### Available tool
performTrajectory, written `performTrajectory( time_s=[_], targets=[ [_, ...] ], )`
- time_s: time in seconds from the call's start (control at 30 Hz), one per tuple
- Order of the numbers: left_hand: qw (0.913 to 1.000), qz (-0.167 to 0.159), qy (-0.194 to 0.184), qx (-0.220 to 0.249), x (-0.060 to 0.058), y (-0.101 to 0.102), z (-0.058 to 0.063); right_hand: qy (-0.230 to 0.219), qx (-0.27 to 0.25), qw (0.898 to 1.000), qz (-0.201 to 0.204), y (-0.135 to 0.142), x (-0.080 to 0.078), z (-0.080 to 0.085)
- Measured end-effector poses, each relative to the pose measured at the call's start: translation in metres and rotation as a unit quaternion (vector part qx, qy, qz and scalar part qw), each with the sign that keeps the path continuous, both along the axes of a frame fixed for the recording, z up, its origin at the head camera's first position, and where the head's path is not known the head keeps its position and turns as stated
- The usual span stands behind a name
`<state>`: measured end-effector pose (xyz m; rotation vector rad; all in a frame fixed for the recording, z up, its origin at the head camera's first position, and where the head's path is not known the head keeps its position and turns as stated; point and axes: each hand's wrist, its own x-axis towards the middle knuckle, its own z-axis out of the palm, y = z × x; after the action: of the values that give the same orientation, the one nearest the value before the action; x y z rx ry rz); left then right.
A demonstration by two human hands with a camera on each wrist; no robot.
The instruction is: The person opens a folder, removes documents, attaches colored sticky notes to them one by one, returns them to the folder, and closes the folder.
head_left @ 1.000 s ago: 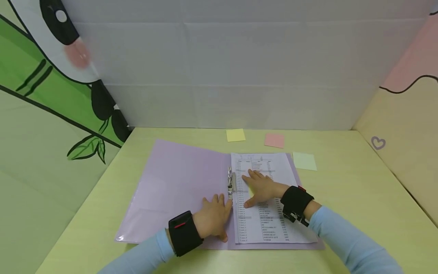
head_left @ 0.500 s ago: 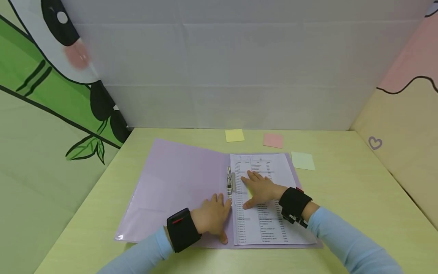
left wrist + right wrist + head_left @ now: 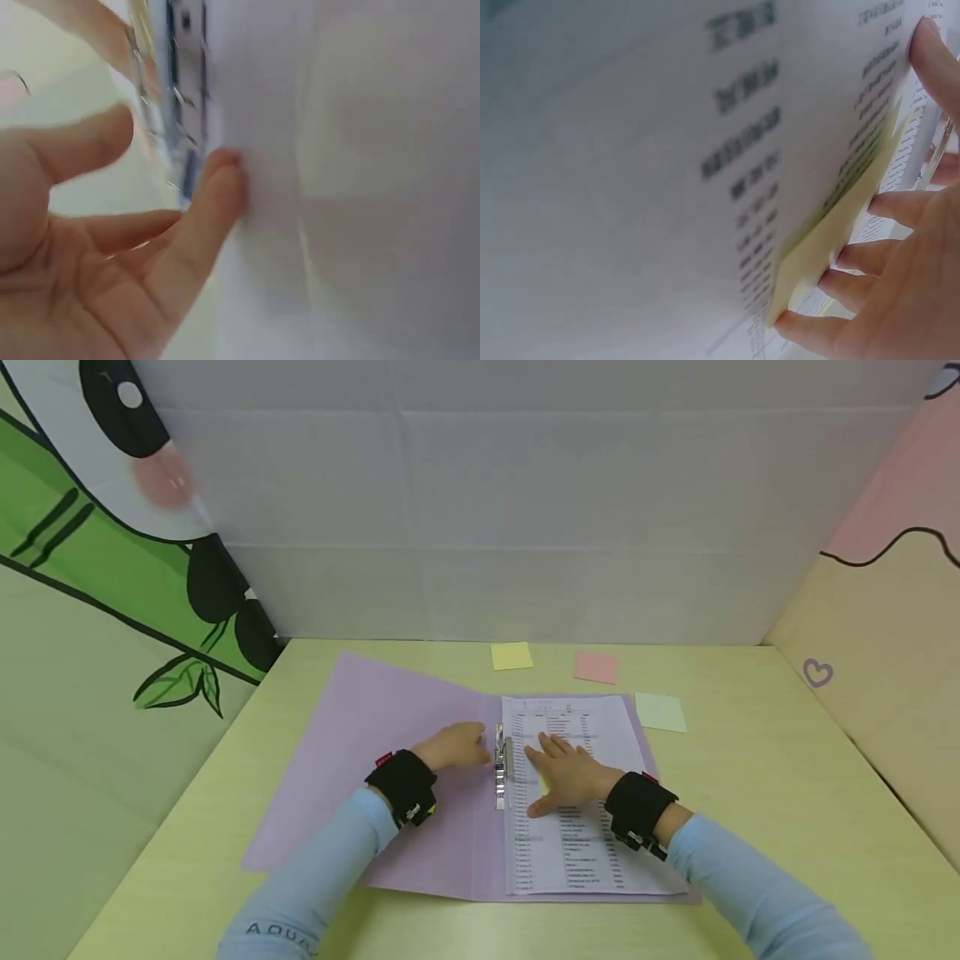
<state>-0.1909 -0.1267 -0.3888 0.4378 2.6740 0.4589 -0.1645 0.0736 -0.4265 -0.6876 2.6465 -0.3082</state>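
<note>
A lilac folder (image 3: 405, 777) lies spread on the table, and a stack of printed sheets (image 3: 592, 860) rests on its right half. My right hand (image 3: 573, 775) presses on the sheets with spread fingers. A yellow sticky note (image 3: 825, 225) shows under its fingers in the right wrist view. My left hand (image 3: 453, 745) is over the lilac cover, just left of the metal clip (image 3: 500, 768) along the fold. In the left wrist view its thumb and bent fingers (image 3: 217, 187) stand apart beside the clip, with nothing between them.
Behind the folder are a yellow sticky note (image 3: 512, 656) and a pink one (image 3: 596, 667). A pale green note (image 3: 660, 712) lies at the folder's right edge. A grey panel (image 3: 487, 527) closes off the table's back, with printed panels at both sides.
My left hand has lifted from the folder's lower fold and moved up to beside the metal clip. The lilac left cover has shifted slightly. My right hand stays on the sheets.
</note>
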Motion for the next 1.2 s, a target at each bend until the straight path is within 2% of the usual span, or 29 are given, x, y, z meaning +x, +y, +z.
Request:
performTrajectory(
  time_s=[0.1,0.2,0.37,0.63,0.8,1.0,1.2],
  targets=[
    [0.9991,0.03,0.009,0.027,-0.026,0.009,-0.004,-0.001,0.0,1.0,0.004,0.007,-0.009,0.002],
    [0.9955,0.063,0.0,0.07,-0.046,0.017,-0.01,-0.003,-0.003,1.0,0.011,0.014,-0.017,0.002],
    [0.9931,0.075,0.017,0.089,-0.054,0.018,-0.019,-0.001,-0.002,1.0,0.016,0.012,-0.014,0.0],
    [0.9899,0.086,0.044,0.103,-0.056,0.016,-0.016,0.006,0.011,1.0,0.027,0.011,-0.016,0.003],
    [0.9871,0.078,0.066,0.123,-0.054,0.017,-0.009,0.002,0.022,0.999,0.029,0.013,-0.02,0.007],
    [0.9845,0.066,0.101,0.127,-0.044,0.019,0.003,-0.003,0.022,0.999,0.037,0.016,-0.027,0.01],
    [0.985,0.033,0.134,0.103,-0.028,0.023,0.014,-0.006,0.022,0.999,0.036,0.021,-0.034,0.013]
  ],
)
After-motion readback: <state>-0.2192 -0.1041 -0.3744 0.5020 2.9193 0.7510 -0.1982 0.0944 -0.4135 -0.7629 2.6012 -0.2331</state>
